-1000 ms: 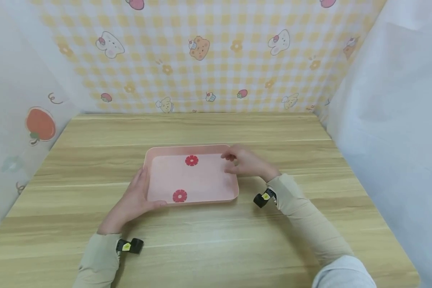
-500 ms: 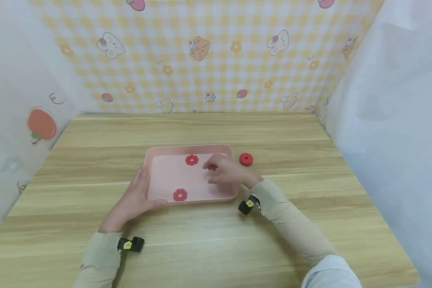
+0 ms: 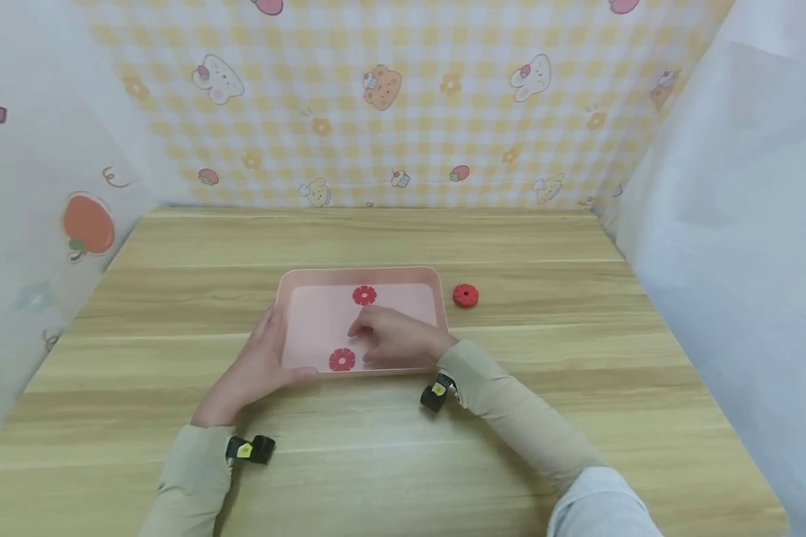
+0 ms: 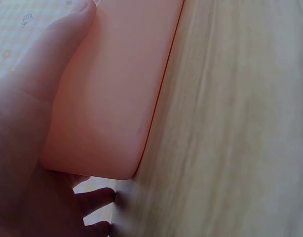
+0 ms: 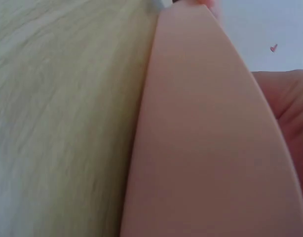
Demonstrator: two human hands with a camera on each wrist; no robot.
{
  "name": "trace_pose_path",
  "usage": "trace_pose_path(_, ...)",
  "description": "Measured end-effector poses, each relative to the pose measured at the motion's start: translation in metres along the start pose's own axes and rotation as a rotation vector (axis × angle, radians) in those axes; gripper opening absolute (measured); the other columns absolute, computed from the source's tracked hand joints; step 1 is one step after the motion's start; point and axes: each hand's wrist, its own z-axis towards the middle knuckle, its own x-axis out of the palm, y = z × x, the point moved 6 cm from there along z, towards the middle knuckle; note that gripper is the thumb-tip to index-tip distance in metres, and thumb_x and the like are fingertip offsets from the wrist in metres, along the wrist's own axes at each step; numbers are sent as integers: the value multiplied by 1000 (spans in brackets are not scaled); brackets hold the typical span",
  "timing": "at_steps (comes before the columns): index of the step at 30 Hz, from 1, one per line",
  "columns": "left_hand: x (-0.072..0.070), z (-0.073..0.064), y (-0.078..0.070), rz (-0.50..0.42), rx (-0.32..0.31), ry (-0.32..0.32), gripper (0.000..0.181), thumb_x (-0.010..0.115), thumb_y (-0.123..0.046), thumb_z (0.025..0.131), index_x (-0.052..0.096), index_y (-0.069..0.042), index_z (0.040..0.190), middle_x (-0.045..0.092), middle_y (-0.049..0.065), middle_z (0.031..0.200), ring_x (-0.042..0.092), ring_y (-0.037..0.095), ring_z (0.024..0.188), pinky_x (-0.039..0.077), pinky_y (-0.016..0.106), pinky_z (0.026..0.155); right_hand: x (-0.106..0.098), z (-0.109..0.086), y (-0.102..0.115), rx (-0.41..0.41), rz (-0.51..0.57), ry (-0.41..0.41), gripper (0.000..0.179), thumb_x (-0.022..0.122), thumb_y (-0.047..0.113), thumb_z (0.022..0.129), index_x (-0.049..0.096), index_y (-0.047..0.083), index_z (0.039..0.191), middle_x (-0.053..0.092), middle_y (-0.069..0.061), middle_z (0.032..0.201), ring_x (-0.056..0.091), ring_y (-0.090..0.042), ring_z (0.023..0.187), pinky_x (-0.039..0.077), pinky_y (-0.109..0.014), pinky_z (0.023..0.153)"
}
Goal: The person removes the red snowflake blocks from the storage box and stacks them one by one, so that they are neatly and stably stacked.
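A shallow pink tray lies on the wooden table in the head view. Two red notched plastic discs are inside it: one disc near the back wall, another disc near the front. To the tray's right is a thicker red piece, which looks like stacked notched discs. My left hand rests against the tray's front left corner, its thumb along the front rim and its fingers fairly straight at the left side. Over the tray, my right hand holds nothing, thumb and forefinger apart beside the front disc.
The wooden table extends around the tray on all sides. A checked, patterned cloth wall stands behind it, with pale sheets at the left and right. A small black camera is strapped to my right wrist.
My right hand has moved left across the tray, from its right end toward the front disc. The red stack at the right has come into view. My left hand stays at the corner.
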Motion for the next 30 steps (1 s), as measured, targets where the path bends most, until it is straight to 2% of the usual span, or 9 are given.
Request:
trace_pose_path(5,0,2,-1,4,24,-17,132,81,-54,68,-5,1,151,2,25,157,18,46,139,24,62,110,5,8,7,-73,-30,15,37,74,12,81,65,12,117,60,6,108,54,-8,96,46,-17,91)
trace_pose_path(12,2,4,-1,-1,33,-24,132,81,-54,67,-4,1,152,3,22,158,18,44,140,25,62,111,12,16,15,-158,-53,45,34,74,11,81,68,11,114,58,5,104,52,-7,94,45,-14,89)
trace_pose_path(21,1,3,0,9,29,-17,131,81,-52,68,-5,2,151,0,23,158,15,44,141,23,62,111,16,21,20,-193,-72,72,34,76,9,80,69,12,113,55,3,104,52,-7,94,44,-12,88)
trace_pose_path(30,1,2,1,19,11,-5,131,80,-53,69,-5,3,151,0,26,157,13,46,141,22,63,111,21,22,23,-245,-164,81,29,74,12,83,71,14,112,53,2,101,49,-8,93,42,-11,84)
